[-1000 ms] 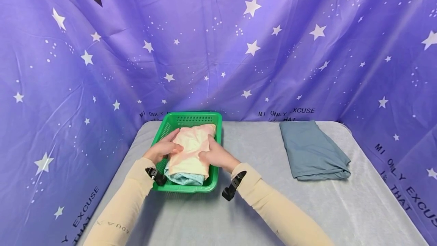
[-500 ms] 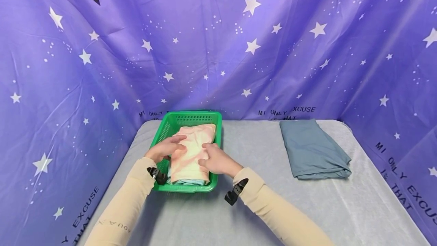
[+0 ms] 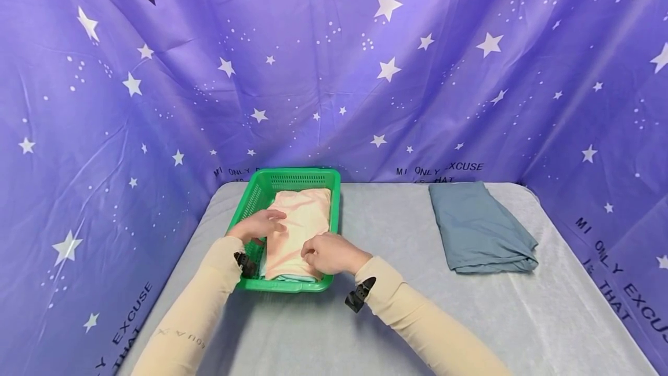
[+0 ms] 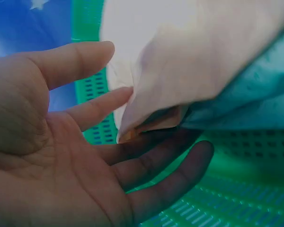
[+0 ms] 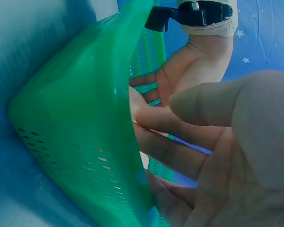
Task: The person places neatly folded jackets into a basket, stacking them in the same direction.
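Note:
A folded peach-coloured cloth lies in the green plastic basket, on top of a teal cloth that shows at the near end. My left hand is at the peach cloth's left edge. In the left wrist view its thumb and fingers are spread, with the index fingertip against the cloth and other fingers low beside the fold. My right hand reaches over the basket's right rim. Its thumb stands apart from loosely bent fingers that reach inside, their tips partly hidden by the basket wall.
A folded grey-blue cloth lies at the right of the table, which has a grey cover. Purple star-printed curtains stand behind and along both sides. Each wrist carries a black strapped camera.
The peach cloth has come down flatter over the teal one, hiding more of it. My right hand has slid toward the near end of the cloth; my left hand has shifted slightly right.

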A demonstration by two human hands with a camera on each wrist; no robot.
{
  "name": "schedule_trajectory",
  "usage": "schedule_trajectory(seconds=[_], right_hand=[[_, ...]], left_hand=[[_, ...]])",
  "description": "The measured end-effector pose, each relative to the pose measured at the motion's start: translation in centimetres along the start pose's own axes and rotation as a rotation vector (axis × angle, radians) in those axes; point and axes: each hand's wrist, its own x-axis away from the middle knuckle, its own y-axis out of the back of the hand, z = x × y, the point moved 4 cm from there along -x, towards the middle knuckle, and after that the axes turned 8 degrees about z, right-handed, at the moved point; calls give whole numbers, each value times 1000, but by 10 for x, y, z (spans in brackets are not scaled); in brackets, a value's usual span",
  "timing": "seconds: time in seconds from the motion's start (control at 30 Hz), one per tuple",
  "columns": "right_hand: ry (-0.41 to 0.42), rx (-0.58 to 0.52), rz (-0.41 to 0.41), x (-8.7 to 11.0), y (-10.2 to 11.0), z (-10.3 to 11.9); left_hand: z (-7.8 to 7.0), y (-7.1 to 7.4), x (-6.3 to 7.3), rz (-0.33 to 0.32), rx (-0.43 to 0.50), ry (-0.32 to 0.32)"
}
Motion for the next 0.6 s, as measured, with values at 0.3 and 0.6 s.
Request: schedule_trajectory(seconds=[0.3,0.6], right_hand=[[54,149,100,-2,-8,4],[74,280,139,-5,-17,5]], left_hand=[[7,0,-9,-10,-85,33],[12,-2,-10,-11,-56,56]])
